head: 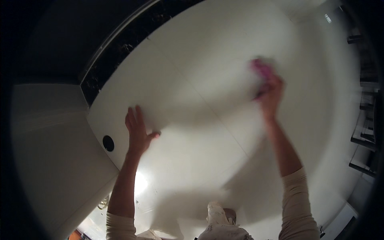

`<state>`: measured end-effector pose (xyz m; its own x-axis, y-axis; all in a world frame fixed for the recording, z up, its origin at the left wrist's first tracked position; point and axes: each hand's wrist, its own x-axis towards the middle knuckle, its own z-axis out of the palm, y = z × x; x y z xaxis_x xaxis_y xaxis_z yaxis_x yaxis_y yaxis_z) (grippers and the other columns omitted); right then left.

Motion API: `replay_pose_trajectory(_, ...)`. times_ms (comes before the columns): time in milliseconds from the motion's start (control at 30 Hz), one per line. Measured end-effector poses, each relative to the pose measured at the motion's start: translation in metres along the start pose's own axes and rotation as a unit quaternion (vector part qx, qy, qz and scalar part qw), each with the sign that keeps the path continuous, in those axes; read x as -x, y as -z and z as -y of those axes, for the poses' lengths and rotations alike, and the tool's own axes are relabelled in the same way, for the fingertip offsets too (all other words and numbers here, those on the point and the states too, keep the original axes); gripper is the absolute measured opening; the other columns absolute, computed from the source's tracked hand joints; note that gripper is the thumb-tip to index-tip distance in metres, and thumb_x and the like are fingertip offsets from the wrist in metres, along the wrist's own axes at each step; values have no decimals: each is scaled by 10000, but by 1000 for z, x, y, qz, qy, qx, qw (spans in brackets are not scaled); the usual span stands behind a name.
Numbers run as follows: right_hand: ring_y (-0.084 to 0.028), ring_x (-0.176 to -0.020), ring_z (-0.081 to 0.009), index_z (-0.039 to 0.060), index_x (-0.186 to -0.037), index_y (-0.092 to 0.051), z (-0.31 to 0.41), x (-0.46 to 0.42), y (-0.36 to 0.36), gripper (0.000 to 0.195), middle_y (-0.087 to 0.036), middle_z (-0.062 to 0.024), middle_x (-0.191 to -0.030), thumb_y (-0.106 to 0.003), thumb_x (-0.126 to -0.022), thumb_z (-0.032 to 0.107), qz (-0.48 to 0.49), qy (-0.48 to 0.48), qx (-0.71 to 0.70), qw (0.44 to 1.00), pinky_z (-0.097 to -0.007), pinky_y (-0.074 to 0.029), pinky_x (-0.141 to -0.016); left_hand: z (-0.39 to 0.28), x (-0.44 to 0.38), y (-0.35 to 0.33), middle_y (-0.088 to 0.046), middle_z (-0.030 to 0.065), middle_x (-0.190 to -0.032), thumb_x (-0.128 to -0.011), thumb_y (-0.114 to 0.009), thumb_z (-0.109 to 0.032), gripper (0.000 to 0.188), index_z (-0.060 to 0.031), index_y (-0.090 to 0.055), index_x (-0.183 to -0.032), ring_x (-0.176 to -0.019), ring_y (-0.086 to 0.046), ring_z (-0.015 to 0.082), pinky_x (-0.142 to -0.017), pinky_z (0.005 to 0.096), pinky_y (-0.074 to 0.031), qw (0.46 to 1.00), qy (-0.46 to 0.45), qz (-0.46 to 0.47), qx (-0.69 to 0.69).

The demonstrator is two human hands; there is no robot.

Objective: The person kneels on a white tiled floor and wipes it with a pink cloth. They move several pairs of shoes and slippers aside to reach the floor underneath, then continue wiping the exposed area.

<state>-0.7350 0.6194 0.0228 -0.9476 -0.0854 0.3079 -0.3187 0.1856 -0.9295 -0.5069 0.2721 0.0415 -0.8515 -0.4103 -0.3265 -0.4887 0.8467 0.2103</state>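
Note:
My right hand (271, 97), blurred, is closed around a crumpled pink and dark cloth (261, 70) over the right part of a wide pale floor (192, 144). On the left, my left hand (138, 130) lies with its fingers apart and its thumb out to the side, touching the pale surface and holding nothing. Both forearms reach up from the bottom of the view in pale sleeves. My clothed knee (226, 231) and part of a foot (230, 214) show at the bottom.
A black round disc (108, 143) is set near the left edge, beside a grey panel (60, 144). A dark marbled border (120, 57) curves along the upper left. Several dark-framed pieces of furniture (364, 135) stand at the far right. A bright light reflection shows beside my left forearm.

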Motion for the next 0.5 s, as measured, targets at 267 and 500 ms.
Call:
replay_pose_trajectory(267,-529,-1037,-356,256,-1286,-554,-112,-148,117,406,-505,-177,-1203,-607,-891,333,-305,-304,612,664,-476,-481,-787,-10,4,14,-80,280,-1540,-586,-897,-212,1237,-37,-109,-1523,-1379,-182,478,-1009,517,-449,999,-13,7,37)
replay_pose_trajectory(500,-589,-800,-309,104,-1084,-693,-90,-156,-62,242,-626,-120,-833,-567,-888,38,-141,246,493,822,-407,-489,-754,-11,4,11,-93,269,-1541,-551,-902,-197,1268,-40,-104,-1525,-1374,-210,462,-1022,502,-447,999,-6,-2,36)
